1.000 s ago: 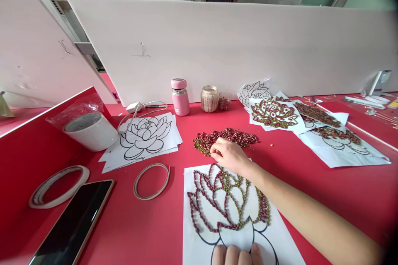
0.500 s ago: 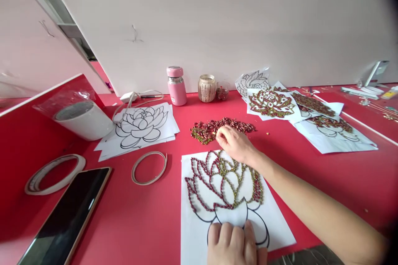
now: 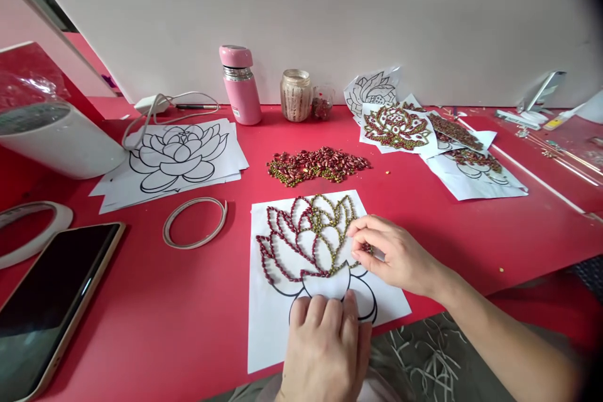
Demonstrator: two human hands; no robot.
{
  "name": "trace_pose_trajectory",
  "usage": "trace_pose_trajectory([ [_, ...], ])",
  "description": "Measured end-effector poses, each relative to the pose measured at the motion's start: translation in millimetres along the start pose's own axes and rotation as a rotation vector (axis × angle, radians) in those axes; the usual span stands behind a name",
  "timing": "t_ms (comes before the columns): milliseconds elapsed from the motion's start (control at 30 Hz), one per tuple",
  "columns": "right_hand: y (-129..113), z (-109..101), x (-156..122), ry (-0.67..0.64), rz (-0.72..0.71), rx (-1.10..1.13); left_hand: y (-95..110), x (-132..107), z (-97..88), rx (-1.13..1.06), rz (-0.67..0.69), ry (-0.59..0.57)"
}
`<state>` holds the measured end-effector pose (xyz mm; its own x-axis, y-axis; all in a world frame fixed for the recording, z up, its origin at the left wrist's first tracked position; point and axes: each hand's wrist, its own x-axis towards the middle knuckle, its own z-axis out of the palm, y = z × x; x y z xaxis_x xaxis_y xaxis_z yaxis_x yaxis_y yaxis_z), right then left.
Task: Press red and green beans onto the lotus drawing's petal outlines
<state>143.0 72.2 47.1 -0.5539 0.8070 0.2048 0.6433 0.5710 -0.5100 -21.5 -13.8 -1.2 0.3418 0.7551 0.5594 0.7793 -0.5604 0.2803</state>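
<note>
A white sheet (image 3: 268, 339) with a lotus outline lies at the table's near edge; red and green beans cover the upper petals (image 3: 301, 232). My left hand (image 3: 325, 345) lies flat on the sheet's lower part, fingers together and stretched. My right hand (image 3: 393, 254) hovers over the flower's right side, fingertips pinched on something too small to make out. A loose pile of red and green beans (image 3: 318, 164) sits just beyond the sheet.
Blank lotus sheets (image 3: 172, 157) lie at left, finished bean pictures (image 3: 400, 129) at right. A pink flask (image 3: 240, 85), a jar (image 3: 296, 95), tape rings (image 3: 194, 223), a large white roll (image 3: 56, 138), a phone (image 3: 47, 301) and a white partition (image 3: 330, 12) surround them.
My right hand left the bean pile and came back over the flower's right petals with its fingers pinched. The view tilted down and nearer; my left hand shows more.
</note>
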Motion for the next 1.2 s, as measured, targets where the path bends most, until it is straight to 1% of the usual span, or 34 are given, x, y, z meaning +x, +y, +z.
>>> trace_pose_trajectory([
  [167, -6, 3, 2, -0.061, -0.067, -0.116, 1, 4, -8.3, 0.001, 0.024, -0.066],
  [367, -7, 3, 6, -0.148, -0.096, -0.22, 1, 6, -8.8, -0.007, 0.017, -0.067],
  [533, -7, 3, 7, -0.181, -0.12, -0.255, 1, 6, -8.3, -0.005, 0.012, -0.05],
  [667, -8, -1, 8, -0.196, -0.12, -0.216, 2, 5, -9.4, -0.012, 0.012, -0.056],
  [900, -7, -13, 7, -0.17, -0.019, -0.104, 2, 5, -8.8, -0.003, 0.02, -0.044],
  [1000, -8, -12, 6, -0.167, -0.014, -0.083, 1, 5, -8.3, -0.002, 0.023, -0.043],
  [1200, -7, -4, 8, -0.16, 0.014, -0.091, 0, 5, -8.6, 0.002, 0.025, -0.051],
])
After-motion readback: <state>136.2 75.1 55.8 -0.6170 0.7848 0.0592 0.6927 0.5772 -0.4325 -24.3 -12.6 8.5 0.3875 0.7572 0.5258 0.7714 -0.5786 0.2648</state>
